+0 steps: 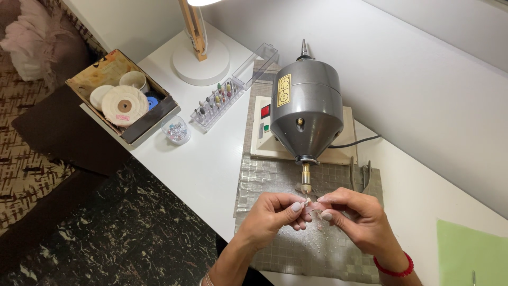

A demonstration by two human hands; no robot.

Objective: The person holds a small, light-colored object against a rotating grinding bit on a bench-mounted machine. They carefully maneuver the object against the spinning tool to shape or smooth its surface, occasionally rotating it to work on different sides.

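Both hands meet just below the front of the grey polishing motor (306, 106), right at its short spindle tip (306, 184). The left hand (272, 214) and the right hand (353, 214) are each pinched shut on the same small pinkish piece (313, 206), thumb and forefinger on either end, so the piece sits between them, touching or almost touching the spinning end. It is mostly hidden by the fingertips, and I cannot tell what it is.

By the look of it, the piece is light and thin, probably stiff and a bit brittle, and easy to lose from the grip, so holding it at both ends near the tool seems sensible. Its long axis appears to run left to right, crosswise to the spindle, which points toward the person.

The motor stands on a cream base (259, 143) over a silvery tiled mat (264, 185) on the white bench (206, 164). Farther left are a clear case of small burs (219, 103), a little jar (176, 130), a box of cloth buffing wheels (124, 103), and a lamp foot (201, 61). A red bracelet (394, 269) circles the right wrist.
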